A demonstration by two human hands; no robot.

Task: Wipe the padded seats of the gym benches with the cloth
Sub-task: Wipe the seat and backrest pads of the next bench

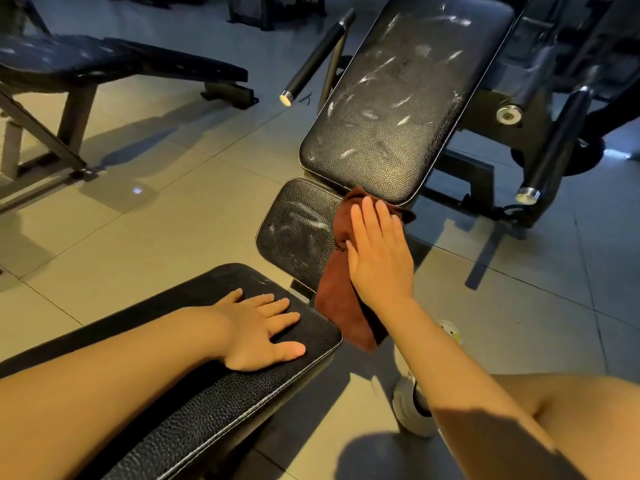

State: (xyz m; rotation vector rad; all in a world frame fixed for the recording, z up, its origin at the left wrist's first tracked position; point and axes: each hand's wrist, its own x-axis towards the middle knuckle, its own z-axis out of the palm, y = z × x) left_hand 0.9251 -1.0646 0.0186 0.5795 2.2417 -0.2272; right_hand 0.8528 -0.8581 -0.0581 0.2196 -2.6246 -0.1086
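two hands are in play, well apart, each doing a different job. left hand [263,332] is laid flat, fingers straight and spread, on the near pad [194,403]; nothing is gripped, and it is judged to be a brace so weight can be leaned forward. right hand [379,252] is pressed flat, fingers straight and close together, onto the cloth [341,306]; the cloth is pinned under the palm rather than pinched, likely so a broad patch is dragged at once. cloth is spread over the right edge of the small seat [296,233], its lower end hanging off toward the floor [149,230]. pale smears are seen on the uncovered left part of the seat, so this pad is judged part done. beyond, the tilted back pad [405,98] is streaked all over and looks untouched. farther left, another bench [114,64] is seen, too dim to judge. a shoe [410,407] is planted beside the near pad.
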